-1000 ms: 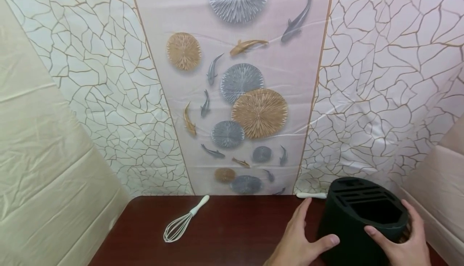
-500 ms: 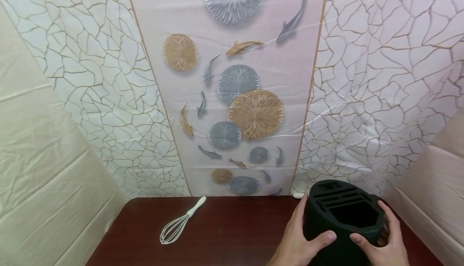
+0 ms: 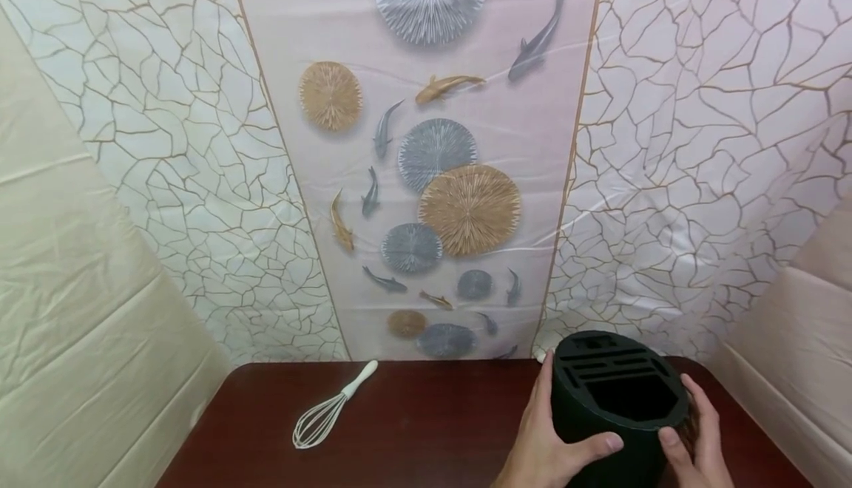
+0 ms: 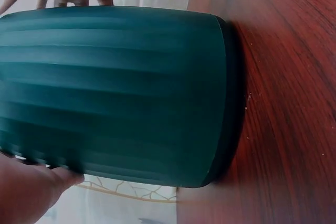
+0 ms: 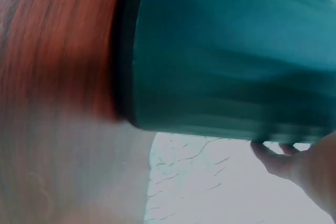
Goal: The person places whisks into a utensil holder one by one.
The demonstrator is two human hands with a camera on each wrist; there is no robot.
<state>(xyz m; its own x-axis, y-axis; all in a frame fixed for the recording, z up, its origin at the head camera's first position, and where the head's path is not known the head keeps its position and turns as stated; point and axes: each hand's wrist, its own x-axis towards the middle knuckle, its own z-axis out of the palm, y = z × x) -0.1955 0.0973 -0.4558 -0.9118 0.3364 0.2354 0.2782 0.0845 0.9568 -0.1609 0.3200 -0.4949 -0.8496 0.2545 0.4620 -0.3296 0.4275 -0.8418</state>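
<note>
A dark green knife block (image 3: 639, 462) with slots and a wide opening in its top stands at the right of the table. My left hand (image 3: 542, 436) holds its left side, thumb across the front and fingers along the far side. On the other side my right hand (image 3: 702, 444) grips it, thumb near the front rim and fingers round the right. In the left wrist view the block's ribbed wall (image 4: 131, 93) fills the middle, its black base right at the tabletop. A white handle tip (image 3: 541, 356) shows behind the block; the rest is hidden.
A white whisk (image 3: 333, 410) lies on the left of the dark red wooden table (image 3: 433, 429). A patterned cloth (image 3: 373, 29) hangs right behind the far edge. Pale padded panels (image 3: 86, 288) flank both sides.
The knife block has moved left with both hands, mostly in the first half second. It now covers nearly all of the white handle behind it. The whisk has stayed put.
</note>
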